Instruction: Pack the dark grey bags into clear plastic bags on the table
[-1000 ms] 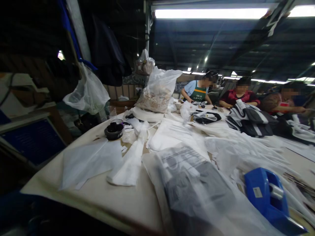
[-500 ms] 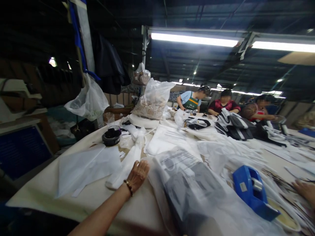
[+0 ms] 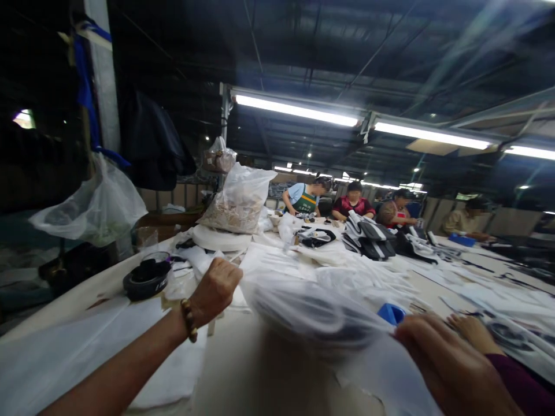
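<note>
A clear plastic bag (image 3: 303, 306) with something dark and flat inside is stretched between my two hands, above the table. Motion blurs it, so its contents cannot be made out. My left hand (image 3: 219, 286), with a beaded bracelet at the wrist, is closed at the bag's left edge. On the right, my right hand (image 3: 442, 361) pinches the opposite edge and is partly blurred. Behind the bag, a blue tape dispenser (image 3: 391, 314) shows only its top. White sheets (image 3: 165, 358) lie below my left forearm.
A co-worker's hand (image 3: 474, 332) in a purple sleeve is close by my right hand. Black tape rolls (image 3: 147, 276) lie on the left. Beyond are a large filled bag (image 3: 240, 199), stacked black-and-white pieces (image 3: 368, 234) and several seated people. A plastic bag (image 3: 93, 202) hangs at left.
The bag has been raised off the table and tilted. My left hand has gone from resting at its edge to a closed grip. My right hand has come into view on it. The camera turned right.
</note>
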Available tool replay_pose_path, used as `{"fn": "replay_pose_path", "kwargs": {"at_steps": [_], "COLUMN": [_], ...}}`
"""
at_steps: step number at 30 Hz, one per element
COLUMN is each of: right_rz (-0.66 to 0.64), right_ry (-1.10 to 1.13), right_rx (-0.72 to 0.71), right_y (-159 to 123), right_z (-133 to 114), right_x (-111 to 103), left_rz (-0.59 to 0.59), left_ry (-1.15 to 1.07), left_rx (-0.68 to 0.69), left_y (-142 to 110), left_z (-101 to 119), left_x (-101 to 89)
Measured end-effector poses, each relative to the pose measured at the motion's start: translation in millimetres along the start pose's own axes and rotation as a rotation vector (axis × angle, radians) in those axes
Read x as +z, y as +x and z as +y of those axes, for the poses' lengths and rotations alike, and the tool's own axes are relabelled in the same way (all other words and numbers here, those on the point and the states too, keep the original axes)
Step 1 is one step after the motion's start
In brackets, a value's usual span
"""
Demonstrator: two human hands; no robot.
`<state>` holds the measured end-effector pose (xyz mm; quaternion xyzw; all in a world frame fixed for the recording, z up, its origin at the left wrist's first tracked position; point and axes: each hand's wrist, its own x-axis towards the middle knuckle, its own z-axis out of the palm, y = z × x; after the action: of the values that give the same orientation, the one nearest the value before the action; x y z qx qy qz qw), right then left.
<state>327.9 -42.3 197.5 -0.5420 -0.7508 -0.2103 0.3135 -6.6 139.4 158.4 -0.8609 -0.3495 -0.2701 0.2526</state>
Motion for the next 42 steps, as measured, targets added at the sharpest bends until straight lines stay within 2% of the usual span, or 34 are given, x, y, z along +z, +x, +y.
{"fn": "replay_pose_path", "kwargs": {"at_steps": [1, 3, 6, 11, 13, 15, 17, 19, 23, 26, 29, 32, 34, 37, 39, 42], "right_rz": [0.028, 0.024, -0.058, -0.205, -0.31, -0.379, -0.39, -0.403, -0.499, -0.458, -0.402, -0.375, -0.383, -0.393, -0.357, -0.306], "right_ry": [-0.04, -0.051, 0.014, 0.116, 0.165, 0.203, 0.21, 0.172, -0.062, -0.196, -0.117, -0.056, 0.002, 0.047, -0.005, -0.058], "right_rx": [-0.004, 0.094, 0.196, 0.192, 0.148, 0.09, 0.048, 0.043, 0.119, 0.078, -0.023, 0.041, 0.106, 0.124, 0.074, -0.005], "right_y": [21, 54, 77, 88, 93, 99, 102, 102, 102, 103, 104, 106, 106, 103, 96, 87], "right_z": [11, 31, 53, 63, 60, 57, 57, 60, 53, 23, -12, -29, -29, -22, -19, -19], "right_x": [-7, -14, -6, 3, -1, -4, -4, -3, -2, 5, 26, 52, 66, 77, 81, 85], "left_rz": [-0.011, -0.051, -0.146, -0.33, -0.41, -0.438, -0.409, -0.378, -0.337, -0.277, -0.209, -0.234, -0.268, -0.268, -0.226, -0.185], "left_ry": [0.005, 0.009, -0.002, -0.044, -0.147, -0.294, -0.395, -0.406, -0.45, -0.558, -0.593, -0.58, -0.564, -0.534, -0.509, -0.47], "left_rx": [-0.013, -0.044, -0.076, -0.117, -0.132, -0.109, -0.078, -0.095, -0.196, -0.225, -0.194, -0.221, -0.285, -0.385, -0.347, -0.217], "left_y": [18, 50, 76, 77, 75, 75, 76, 77, 76, 72, 70, 70, 68, 59, 49, 38], "left_z": [-2, -3, -5, -13, -12, -5, 7, 21, 43, 49, 48, 46, 47, 55, 63, 71], "left_x": [-11.8, -30.7, -45.3, -58.9, -66.1, -70.2, -68.2, -60.5, -41.4, -34.1, -32.7, -33.5, -32.5, -25.3, -18.3, -11.9]}}
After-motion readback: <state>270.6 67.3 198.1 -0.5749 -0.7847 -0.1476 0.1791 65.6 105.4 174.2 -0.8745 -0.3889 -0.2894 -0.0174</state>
